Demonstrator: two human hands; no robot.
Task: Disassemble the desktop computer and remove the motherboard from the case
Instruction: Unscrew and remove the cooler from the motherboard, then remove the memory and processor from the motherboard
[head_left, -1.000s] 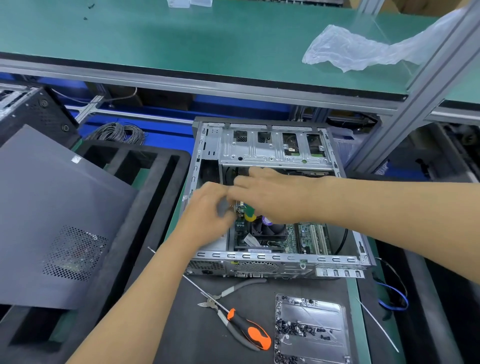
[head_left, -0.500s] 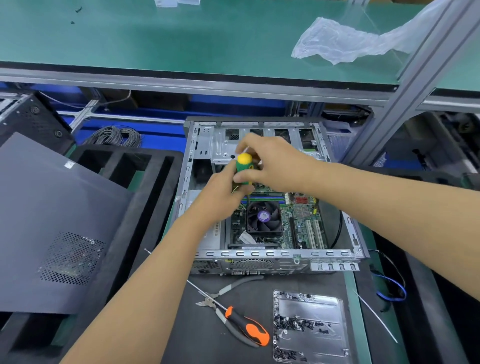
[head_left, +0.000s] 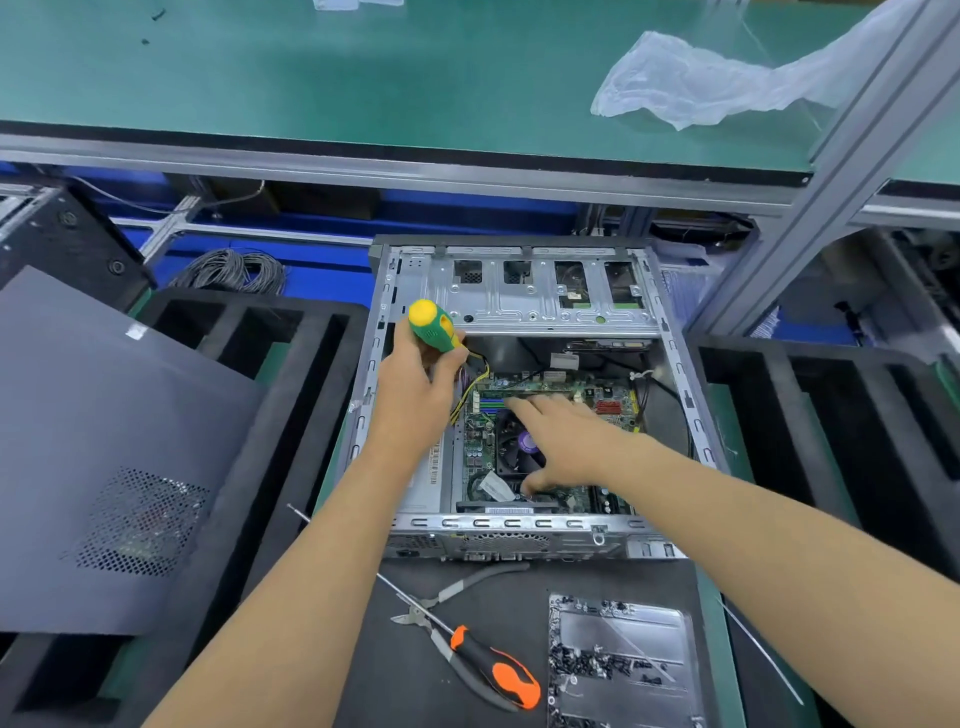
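Case (head_left: 670, 332) lies open on bench, motherboard (head_left: 478, 447) still seated inside w/ fan (head_left: 511, 447) near middle. Left hand (head_left: 415, 400) wrapped round green/yellow screwdriver (head_left: 434, 327), tip hidden behind hand. Right hand (head_left: 566, 441) open, fingers spread flat over fan, gripping nothing.

Risks, judged:
- yellow wires (head_left: 475, 387) just beside left hand; driver could snag them.
- lifting board w/ cables or screws still in → flex, cracked board.
- loose screw could drop under board instead of into screw tray (head_left: 623, 618).
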